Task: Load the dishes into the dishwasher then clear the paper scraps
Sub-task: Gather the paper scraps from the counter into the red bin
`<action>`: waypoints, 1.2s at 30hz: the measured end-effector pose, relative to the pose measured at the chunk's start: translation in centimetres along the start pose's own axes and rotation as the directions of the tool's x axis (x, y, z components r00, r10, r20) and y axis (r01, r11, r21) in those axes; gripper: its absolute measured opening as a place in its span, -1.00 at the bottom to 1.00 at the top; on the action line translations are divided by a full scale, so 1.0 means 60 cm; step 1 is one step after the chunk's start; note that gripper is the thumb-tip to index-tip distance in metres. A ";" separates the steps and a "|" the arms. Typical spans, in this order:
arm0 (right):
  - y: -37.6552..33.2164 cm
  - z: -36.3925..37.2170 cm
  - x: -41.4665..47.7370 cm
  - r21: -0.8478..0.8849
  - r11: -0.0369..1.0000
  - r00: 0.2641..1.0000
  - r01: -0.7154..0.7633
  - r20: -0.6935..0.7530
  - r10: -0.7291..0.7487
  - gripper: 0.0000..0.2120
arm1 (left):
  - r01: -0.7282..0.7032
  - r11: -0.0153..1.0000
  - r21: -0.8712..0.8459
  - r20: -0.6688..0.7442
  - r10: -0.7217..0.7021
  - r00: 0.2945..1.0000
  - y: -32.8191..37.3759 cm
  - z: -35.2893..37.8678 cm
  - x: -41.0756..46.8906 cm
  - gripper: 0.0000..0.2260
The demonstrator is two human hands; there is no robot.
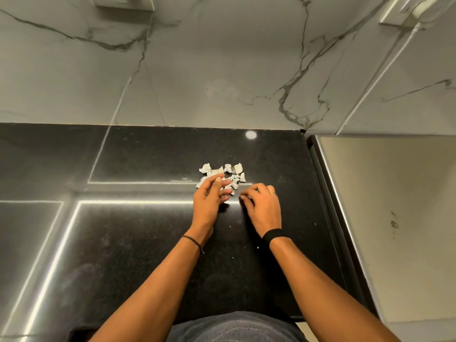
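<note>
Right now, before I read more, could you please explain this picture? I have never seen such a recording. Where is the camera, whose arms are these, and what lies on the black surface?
There is no machine here: a person works with bare hands. The single picture comes from a camera worn on the person's head, looking forward and down, so both arms enter from the bottom. The left hand reaches with relaxed fingers onto a small heap of torn paper scraps on the glossy black countertop. The right hand sits just beside the heap, fingers curled down to the surface; whether it pinches a scrap I cannot tell. Behind is a marble wall. No dishes are in view.
</note>
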State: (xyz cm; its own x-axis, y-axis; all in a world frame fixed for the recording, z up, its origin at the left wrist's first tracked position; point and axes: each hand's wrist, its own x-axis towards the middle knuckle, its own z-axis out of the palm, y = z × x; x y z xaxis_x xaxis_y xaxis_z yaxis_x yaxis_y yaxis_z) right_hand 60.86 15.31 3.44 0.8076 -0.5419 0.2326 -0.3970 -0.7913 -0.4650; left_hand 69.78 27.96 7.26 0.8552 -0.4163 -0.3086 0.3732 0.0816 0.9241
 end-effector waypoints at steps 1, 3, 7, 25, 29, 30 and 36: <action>-0.003 -0.005 -0.005 0.104 0.992 0.997 -0.067 -0.020 0.069 -0.90 | -0.007 1.000 -0.009 -0.002 0.007 1.000 -0.001 0.000 0.004 -0.79; -0.017 -0.023 -0.011 0.344 0.919 0.977 -0.191 -0.020 0.210 -0.89 | -0.022 1.000 -0.022 0.009 0.022 1.000 -0.006 0.005 0.010 -0.79; -0.067 -0.062 -0.014 0.687 0.691 0.964 -0.226 0.055 0.260 -0.84 | 0.074 0.983 -0.165 0.083 -0.061 0.995 -0.008 0.026 0.012 -0.75; 0.011 -0.012 -0.012 -0.043 0.999 0.992 0.027 0.121 -0.021 -0.77 | 0.356 0.712 -0.605 0.144 -0.342 0.929 -0.006 0.013 0.024 -0.82; 0.001 -0.011 -0.051 -0.058 0.983 0.980 0.176 0.103 -0.169 -0.84 | 0.332 0.741 -0.584 0.117 -0.328 0.938 -0.016 0.014 0.028 -0.81; -0.001 -0.013 -0.054 -0.045 0.979 0.975 0.201 0.110 -0.195 -0.82 | 0.331 0.745 -0.580 0.115 -0.327 0.938 -0.018 0.014 0.028 -0.80; -0.028 -0.036 -0.024 0.557 0.738 0.916 -0.381 0.116 0.385 -0.83 | 0.317 0.782 -0.536 0.110 -0.308 0.945 -0.029 0.022 0.023 -0.77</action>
State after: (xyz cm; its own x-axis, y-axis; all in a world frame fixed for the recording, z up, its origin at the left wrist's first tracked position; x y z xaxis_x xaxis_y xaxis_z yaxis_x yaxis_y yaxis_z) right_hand 59.42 16.78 5.73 0.6373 -0.7679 -0.0651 -0.3580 -0.2203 -0.9074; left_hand 69.86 26.03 5.53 0.6537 -0.5182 -0.5514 0.7561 0.4171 0.5044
